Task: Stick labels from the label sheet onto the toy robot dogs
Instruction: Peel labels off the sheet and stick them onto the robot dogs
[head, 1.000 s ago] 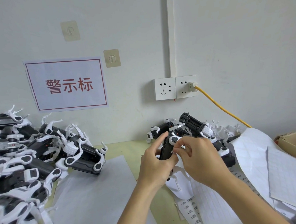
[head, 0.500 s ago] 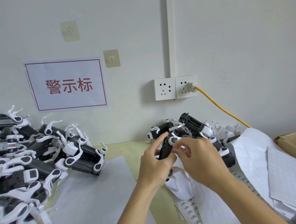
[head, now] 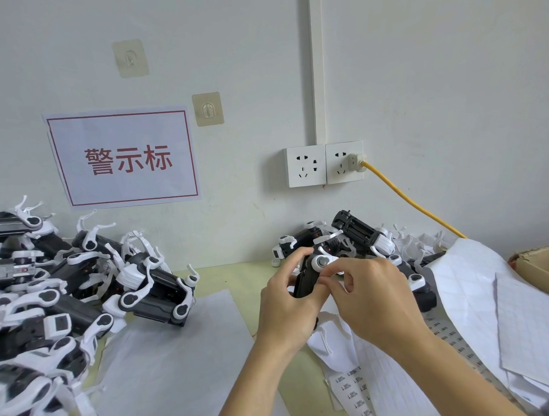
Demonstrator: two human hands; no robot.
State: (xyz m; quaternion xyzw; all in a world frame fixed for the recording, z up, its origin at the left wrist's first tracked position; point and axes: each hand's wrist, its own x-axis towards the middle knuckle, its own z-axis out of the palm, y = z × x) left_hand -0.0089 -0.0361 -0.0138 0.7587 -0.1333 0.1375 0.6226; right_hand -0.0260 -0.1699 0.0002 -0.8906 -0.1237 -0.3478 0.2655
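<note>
Holding: left hand (head: 283, 312) gripped a black-and-white dog (head: 305, 279).
Pinching: right hand (head: 372, 301) fingertips pressed together on it.
Dogs: two piles, uncountable.
Sheets (head: 359, 394): several.

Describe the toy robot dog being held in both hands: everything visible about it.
The toy robot dog looks like black plastic with white legs and a round grey-centred joint. It stands roughly on end above the table, in front of the pile by the wall. The left hand grips its body; the right hand pinches at its side.
</note>
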